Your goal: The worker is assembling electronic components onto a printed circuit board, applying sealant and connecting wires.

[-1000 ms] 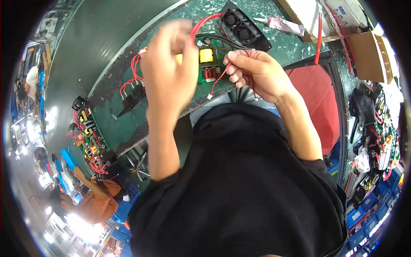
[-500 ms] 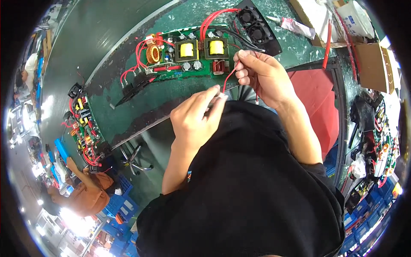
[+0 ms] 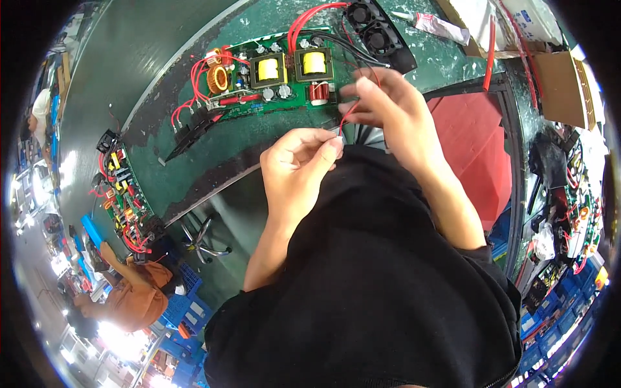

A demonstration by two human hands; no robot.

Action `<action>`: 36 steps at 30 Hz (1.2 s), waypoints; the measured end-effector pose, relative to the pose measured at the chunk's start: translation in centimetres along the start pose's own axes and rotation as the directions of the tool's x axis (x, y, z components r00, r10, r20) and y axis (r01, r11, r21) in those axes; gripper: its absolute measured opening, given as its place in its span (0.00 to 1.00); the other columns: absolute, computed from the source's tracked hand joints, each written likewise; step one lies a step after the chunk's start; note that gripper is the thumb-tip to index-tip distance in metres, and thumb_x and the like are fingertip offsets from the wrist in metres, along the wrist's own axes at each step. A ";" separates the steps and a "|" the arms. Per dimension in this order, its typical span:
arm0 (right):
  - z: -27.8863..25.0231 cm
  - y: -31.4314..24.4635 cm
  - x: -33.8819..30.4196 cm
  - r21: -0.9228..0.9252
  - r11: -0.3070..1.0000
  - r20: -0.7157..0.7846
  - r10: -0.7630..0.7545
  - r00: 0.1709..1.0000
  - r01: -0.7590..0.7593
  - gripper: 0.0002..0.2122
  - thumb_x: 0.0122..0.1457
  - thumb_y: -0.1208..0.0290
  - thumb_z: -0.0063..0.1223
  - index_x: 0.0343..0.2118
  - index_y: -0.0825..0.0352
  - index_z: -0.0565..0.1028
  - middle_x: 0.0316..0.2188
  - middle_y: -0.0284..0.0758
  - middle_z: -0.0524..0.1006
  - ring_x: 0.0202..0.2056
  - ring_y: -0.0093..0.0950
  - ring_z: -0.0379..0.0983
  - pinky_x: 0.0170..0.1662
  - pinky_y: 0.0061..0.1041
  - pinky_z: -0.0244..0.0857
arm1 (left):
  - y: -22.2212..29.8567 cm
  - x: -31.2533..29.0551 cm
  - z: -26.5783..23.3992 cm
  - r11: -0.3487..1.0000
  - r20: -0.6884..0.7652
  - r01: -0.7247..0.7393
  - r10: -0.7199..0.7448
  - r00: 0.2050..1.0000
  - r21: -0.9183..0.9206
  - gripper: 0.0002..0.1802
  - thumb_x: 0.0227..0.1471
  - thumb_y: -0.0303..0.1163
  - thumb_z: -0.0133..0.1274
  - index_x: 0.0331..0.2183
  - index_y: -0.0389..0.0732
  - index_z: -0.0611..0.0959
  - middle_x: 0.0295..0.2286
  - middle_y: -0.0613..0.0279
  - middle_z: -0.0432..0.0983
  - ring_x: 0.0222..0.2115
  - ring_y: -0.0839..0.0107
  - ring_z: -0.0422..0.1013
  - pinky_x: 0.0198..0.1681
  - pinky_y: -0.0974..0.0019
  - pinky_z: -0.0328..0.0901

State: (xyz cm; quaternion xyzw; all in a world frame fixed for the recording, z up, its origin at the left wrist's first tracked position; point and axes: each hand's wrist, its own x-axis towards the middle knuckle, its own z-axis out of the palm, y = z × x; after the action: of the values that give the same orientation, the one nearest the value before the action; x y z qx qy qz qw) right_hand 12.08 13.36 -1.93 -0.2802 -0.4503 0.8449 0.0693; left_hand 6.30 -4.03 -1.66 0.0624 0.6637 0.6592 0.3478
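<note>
My left hand (image 3: 299,169) pinches the end of a thin red wire (image 3: 350,110) between thumb and forefinger, just in front of the bench edge. From there the wire slants up past my right hand (image 3: 396,107), whose fingers are spread and blurred by motion. Beyond both hands a green circuit board (image 3: 272,107) lies on the bench, with two yellow-wound transformers (image 3: 315,63), a copper coil (image 3: 218,79) and thick red leads. A black panel with twin fans (image 3: 377,33) sits at the board's far right end.
The green bench (image 3: 213,152) has a worn edge. A white tube (image 3: 442,28) lies at the back right, near a cardboard box (image 3: 561,87). More boards (image 3: 126,187) lie at the left. A co-worker in an orange top (image 3: 137,296) is at lower left, by blue crates (image 3: 184,310).
My right hand has loosened from its pinch on the wire and spread its fingers. My left hand has turned and keeps its pinch. The view has shifted slightly, moving the board left.
</note>
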 end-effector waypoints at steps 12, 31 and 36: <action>-0.4 -0.3 -4.6 -0.510 0.850 0.013 -0.147 0.989 0.132 0.08 0.58 0.73 0.65 0.37 0.72 0.81 0.27 0.30 0.80 0.29 0.13 0.73 0.33 0.16 0.67 | -1.0 0.6 0.7 0.722 0.144 -0.603 0.593 0.792 0.339 0.08 0.51 0.17 0.63 0.35 0.31 0.81 0.32 0.56 0.83 0.32 0.75 0.79 0.38 0.71 0.73; -1.1 2.6 3.2 -0.795 -0.204 0.548 -0.644 0.534 0.571 0.08 0.54 0.79 0.64 0.37 0.64 0.80 0.32 0.34 0.80 0.29 0.31 0.78 0.31 0.25 0.72 | -2.5 5.2 -4.3 0.171 0.074 -0.527 0.909 0.411 0.832 0.10 0.45 0.18 0.60 0.32 0.39 0.78 0.26 0.63 0.77 0.24 0.63 0.72 0.28 0.64 0.67; -1.4 2.8 3.4 -0.775 -0.316 0.602 -0.630 0.490 0.547 0.10 0.52 0.80 0.65 0.38 0.64 0.81 0.32 0.33 0.79 0.29 0.29 0.78 0.31 0.25 0.72 | -3.3 5.1 -4.7 0.244 0.049 -0.527 0.876 0.480 0.814 0.11 0.45 0.19 0.60 0.33 0.39 0.78 0.27 0.62 0.77 0.26 0.62 0.73 0.30 0.62 0.68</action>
State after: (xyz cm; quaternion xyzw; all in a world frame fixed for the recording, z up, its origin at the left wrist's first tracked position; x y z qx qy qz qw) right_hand 10.40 13.97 -6.15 -0.0085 -0.9391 0.1628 0.3026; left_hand 1.14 -5.62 -7.18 0.3534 0.8169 0.4050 -0.2089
